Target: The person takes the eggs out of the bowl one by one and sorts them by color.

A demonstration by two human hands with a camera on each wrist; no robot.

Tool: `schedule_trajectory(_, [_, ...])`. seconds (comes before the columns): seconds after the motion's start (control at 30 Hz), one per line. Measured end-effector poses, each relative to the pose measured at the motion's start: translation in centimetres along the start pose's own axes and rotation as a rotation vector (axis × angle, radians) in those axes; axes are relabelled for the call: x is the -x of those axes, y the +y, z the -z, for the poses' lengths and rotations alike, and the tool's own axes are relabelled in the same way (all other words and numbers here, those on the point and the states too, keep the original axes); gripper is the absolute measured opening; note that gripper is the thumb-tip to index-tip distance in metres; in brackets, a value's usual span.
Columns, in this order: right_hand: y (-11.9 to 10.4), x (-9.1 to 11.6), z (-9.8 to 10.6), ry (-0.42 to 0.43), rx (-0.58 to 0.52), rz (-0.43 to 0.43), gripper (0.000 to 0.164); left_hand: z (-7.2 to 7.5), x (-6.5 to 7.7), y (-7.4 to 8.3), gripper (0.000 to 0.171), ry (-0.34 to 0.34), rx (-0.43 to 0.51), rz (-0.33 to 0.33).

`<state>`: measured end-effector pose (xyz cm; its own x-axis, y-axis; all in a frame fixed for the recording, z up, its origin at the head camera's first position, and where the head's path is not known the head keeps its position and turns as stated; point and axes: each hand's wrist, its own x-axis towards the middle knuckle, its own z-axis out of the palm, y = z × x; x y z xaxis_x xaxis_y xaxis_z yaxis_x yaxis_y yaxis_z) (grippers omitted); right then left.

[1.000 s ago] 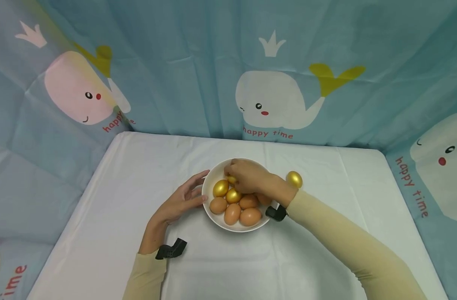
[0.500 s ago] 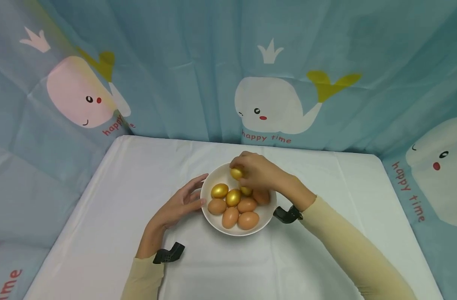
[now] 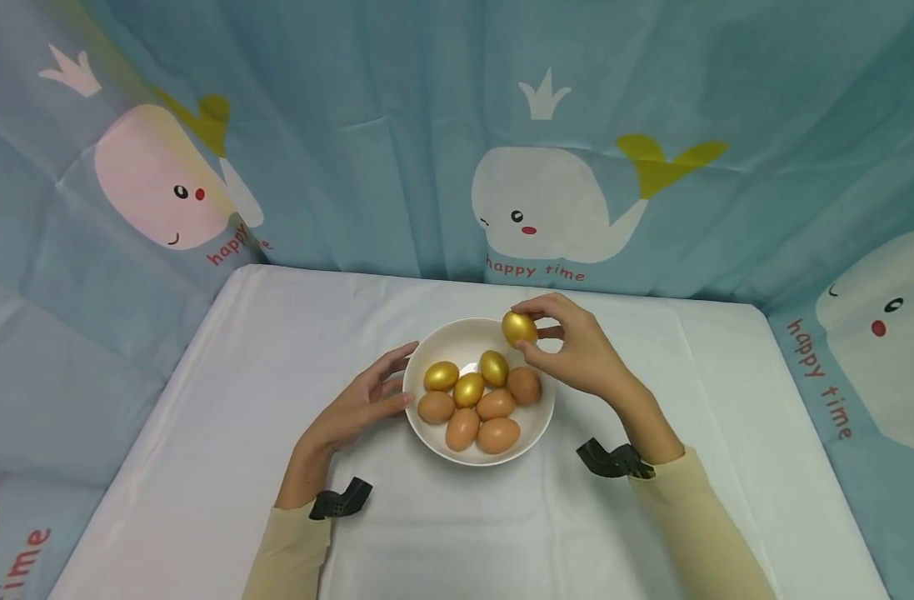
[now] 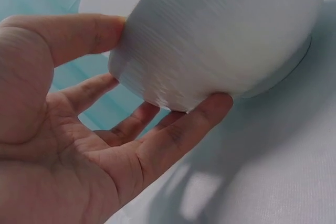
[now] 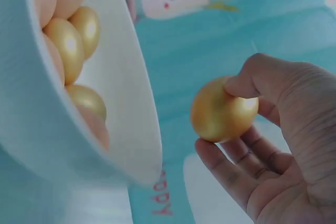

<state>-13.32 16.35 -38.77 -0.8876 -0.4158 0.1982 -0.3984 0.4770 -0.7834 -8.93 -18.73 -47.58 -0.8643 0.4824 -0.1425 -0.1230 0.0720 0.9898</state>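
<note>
A white bowl (image 3: 478,460) holds three gold eggs (image 3: 468,389) and several brown eggs (image 3: 498,435). My right hand (image 3: 580,354) pinches another gold egg (image 3: 519,329) between thumb and fingertips, over the bowl's far right rim in the head view. In the right wrist view this egg (image 5: 220,111) appears beyond the rim, with a gap to it. My left hand (image 3: 362,404) rests at the bowl's left side. In the left wrist view its spread fingers (image 4: 173,140) touch the outside of the bowl wall (image 4: 226,35), and the thumb tip is close to the rim.
A white cloth (image 3: 314,317) covers the table. Blue curtains (image 3: 397,167) printed with whales enclose the back and both sides. Black wrist cameras are strapped to the left wrist (image 3: 342,500) and right wrist (image 3: 610,458).
My right hand has lifted a gold egg from inside the bowl and carried it right to the rim. A gold egg earlier visible on the cloth at right is now hidden. The left hand stays put.
</note>
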Motion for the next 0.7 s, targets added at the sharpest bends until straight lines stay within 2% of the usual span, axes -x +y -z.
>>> schedule_trajectory(0.2, [2.1, 2.6, 1.3, 0.158, -0.041, -0.044, 0.045, 0.1, 0.0, 0.2, 0.075, -0.021, 0.0, -0.016])
schedule_trajectory(0.43, [4.3, 5.6, 1.5, 0.315, -0.102, -0.093, 0.045, 0.0, 0.5, 0.0, 0.075, -0.025, 0.011, -0.016])
schedule_trajectory(0.57, [5.2, 6.5, 1.8, 0.378, -0.11, -0.126, 0.045, 0.0, 0.4, 0.1, 0.076, -0.019, 0.013, -0.013])
schedule_trajectory(0.7, [6.0, 7.2, 2.3, 0.419, -0.072, -0.163, 0.043, -0.2, 0.2, 0.1, 0.075, -0.023, 0.011, -0.015])
